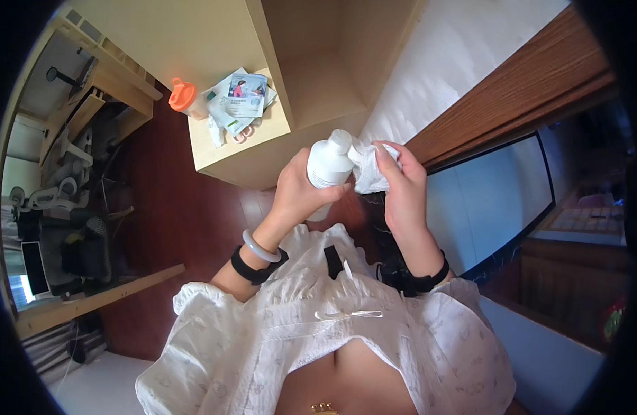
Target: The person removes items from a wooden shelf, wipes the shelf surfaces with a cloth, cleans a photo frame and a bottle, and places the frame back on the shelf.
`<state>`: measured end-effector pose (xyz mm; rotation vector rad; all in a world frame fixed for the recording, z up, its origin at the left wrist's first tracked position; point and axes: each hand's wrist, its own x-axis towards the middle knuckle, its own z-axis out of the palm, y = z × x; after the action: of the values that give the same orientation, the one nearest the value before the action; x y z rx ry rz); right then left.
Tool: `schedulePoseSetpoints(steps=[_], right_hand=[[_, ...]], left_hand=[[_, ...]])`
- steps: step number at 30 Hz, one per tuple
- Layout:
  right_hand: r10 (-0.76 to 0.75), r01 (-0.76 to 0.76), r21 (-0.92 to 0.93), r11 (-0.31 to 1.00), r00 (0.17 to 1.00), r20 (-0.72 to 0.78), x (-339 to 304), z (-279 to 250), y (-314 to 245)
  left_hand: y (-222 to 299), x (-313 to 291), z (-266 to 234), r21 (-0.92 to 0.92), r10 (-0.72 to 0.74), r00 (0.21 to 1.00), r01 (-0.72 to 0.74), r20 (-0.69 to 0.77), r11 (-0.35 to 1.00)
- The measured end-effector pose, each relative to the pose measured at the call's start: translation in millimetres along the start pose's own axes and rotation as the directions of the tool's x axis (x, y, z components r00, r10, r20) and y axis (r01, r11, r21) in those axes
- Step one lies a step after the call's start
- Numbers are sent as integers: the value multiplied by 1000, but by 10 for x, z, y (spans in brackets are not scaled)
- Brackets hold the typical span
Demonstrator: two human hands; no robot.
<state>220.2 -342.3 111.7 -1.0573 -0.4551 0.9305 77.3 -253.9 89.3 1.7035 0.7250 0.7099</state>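
A white bottle [327, 166] with a white cap is tilted in front of me, and my left hand [295, 187] is wrapped round its body. Beside it my right hand [404, 181] pinches a crumpled white cloth or tissue [369, 167] between thumb and fingers. The cloth lies close against the bottle's neck and side; whether it presses on the bottle I cannot make out. Both hands are in the air, past the corner of the pale wooden cabinet.
On the pale cabinet's ledge [214, 156] stand a cup with an orange lid [183, 96] and a pile of papers and packets [243, 100]. An open shelf compartment [318, 83] rises behind. A dark wooden edge [512, 83] runs along the right, and reddish floor [152, 207] lies at left.
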Motion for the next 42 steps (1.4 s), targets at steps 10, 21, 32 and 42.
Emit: schedulePoseSetpoints(steps=[10,21,32,42], right_hand=[[-461,740,-528,417,673,579,336,-2,834],[301,-318,332,888,948,106,2740,425,1662],[186,-362,173,916,766,616,3216,980,2053],[-238,30,330,943,753,614,3235,1803,661]], left_hand=[[-745,-61,-131,-95,-153,932,128,-329,987],[-1543,-105,-876,-187,-472,800,434,-370,881],[-1496,59,-1342,-150,-587,753,570,-298,808],[-1444,295,-1296,-166,-571,800,547,-185,821]])
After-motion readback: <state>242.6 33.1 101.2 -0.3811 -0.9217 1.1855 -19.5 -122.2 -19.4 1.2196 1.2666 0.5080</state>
